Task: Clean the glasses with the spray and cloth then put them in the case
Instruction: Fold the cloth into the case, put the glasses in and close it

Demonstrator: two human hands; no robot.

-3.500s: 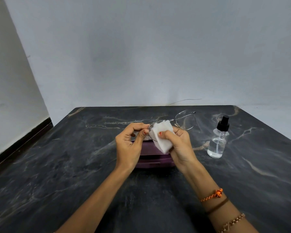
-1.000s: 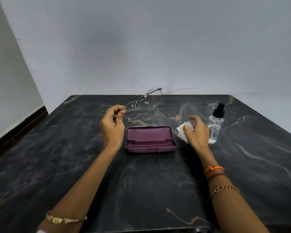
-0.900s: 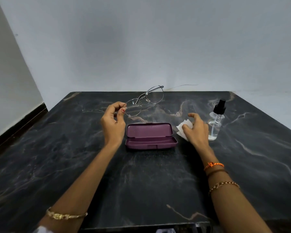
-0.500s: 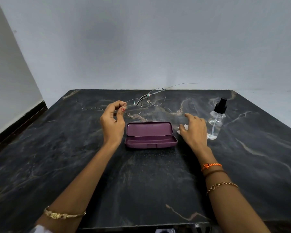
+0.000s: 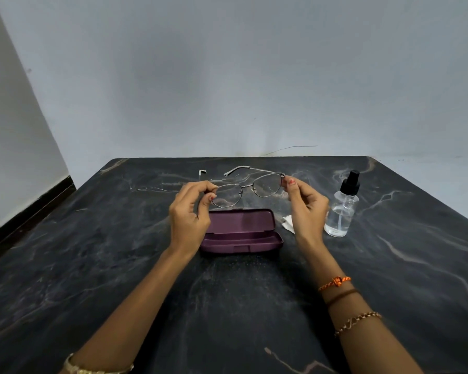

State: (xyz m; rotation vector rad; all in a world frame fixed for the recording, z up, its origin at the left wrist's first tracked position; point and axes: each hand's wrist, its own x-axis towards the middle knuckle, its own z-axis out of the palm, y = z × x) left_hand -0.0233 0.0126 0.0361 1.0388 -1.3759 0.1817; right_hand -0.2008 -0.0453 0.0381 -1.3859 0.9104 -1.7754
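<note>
right hand (image 5: 305, 209) now off cloth (image 5: 288, 223), pinching glasses (image 5: 247, 188) with left hand (image 5: 191, 214) | case (image 5: 241, 233) open, empty

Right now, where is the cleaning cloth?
In the head view the white cloth lies on the dark table, right of the open purple case and left of the spray bottle, partly hidden behind the right hand.

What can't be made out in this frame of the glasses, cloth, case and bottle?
Head view only:
- Cloth: mostly hidden behind the right hand; only a white corner shows.
- Case: its left end is covered by the left hand.
- Glasses: whether the lenses are clean is too fine to tell.
- Spray bottle: liquid level unclear through the clear glass.
</note>
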